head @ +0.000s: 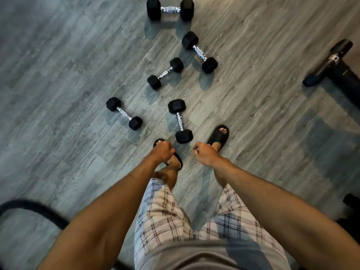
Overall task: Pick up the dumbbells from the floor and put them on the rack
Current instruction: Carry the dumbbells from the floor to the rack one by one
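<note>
Several black hex dumbbells with chrome handles lie on the grey wood floor ahead of me. The nearest dumbbell point(180, 121) lies just in front of my feet. Another dumbbell point(124, 113) lies to its left. A small one point(165, 73) and a larger one point(199, 52) lie further off, and the biggest dumbbell point(170, 9) is at the top. My left hand point(163, 151) and my right hand point(203, 152) hang low over my feet, fingers curled, holding nothing. No rack is in view.
A black machine foot point(331, 67) sticks in from the right edge. A black curved bar point(31, 208) crosses the lower left corner. Dark equipment point(350, 211) sits at the right edge. I stand in black slides and plaid shorts on the floor point(68, 65).
</note>
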Demonstrator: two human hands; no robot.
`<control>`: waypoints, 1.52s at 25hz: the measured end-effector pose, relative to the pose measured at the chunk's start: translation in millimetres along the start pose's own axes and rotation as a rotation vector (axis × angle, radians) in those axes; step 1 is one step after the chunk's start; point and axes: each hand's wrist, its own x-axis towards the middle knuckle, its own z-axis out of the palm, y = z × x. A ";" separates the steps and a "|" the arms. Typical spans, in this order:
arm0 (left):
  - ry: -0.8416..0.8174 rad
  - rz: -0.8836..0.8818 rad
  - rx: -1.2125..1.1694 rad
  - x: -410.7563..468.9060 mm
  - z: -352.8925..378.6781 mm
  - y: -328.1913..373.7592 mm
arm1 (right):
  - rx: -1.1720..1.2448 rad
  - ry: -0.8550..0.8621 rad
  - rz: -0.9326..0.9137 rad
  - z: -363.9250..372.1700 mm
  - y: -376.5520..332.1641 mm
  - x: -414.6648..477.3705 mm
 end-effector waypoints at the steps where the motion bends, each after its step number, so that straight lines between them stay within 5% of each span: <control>1: 0.021 -0.026 -0.067 16.3 1.2 0.9 | 0.006 -0.009 -0.008 1.0 5.0 16.2; 15: 0.223 -0.294 -0.626 343.3 61.8 -55.6 | 0.175 -0.031 0.007 73.4 82.4 341.8; 22: 0.270 -0.386 -1.000 463.3 78.1 -78.1 | 0.538 -0.025 0.111 115.7 94.7 459.9; 29: 0.082 -0.439 -1.453 498.6 88.7 -74.5 | 0.738 -0.201 0.136 140.3 91.6 483.8; 38: 0.170 -0.430 -1.619 446.8 104.4 -51.3 | 0.431 -0.087 0.092 137.1 91.0 424.9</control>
